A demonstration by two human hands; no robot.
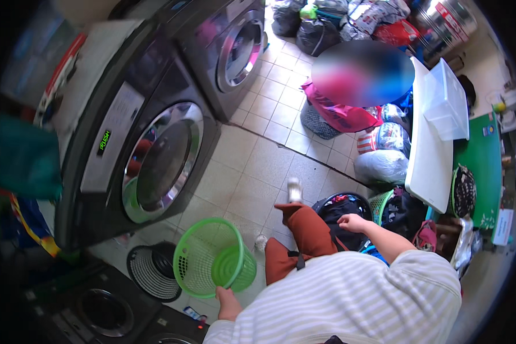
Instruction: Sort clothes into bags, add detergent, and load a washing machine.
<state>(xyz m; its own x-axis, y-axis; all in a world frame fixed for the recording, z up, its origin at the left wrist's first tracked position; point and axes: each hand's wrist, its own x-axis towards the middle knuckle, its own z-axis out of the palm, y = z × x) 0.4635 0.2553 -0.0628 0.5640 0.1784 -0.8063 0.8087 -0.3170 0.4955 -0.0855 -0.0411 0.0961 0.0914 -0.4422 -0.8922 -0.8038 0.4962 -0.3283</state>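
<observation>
My left hand (224,296) grips the rim of a light green plastic laundry basket (240,258), tilted with its mouth towards the upper left; no laundry shows inside. A black plastic basket (152,271) stands just left of it. My right hand (352,223) hangs with curled fingers above a dark basket of clothes (335,204); whether it touches the cloth is hard to tell. A second green basket (380,206) with dark clothes stands beside that one.
Front-loading machines (167,159) line the left side, with more at lower left. A white table (430,172) bearing a clear plastic bin (447,103) stands right. Stuffed bags (380,165) lie beside it. A blurred person is at the upper middle, near a grey basket (320,122).
</observation>
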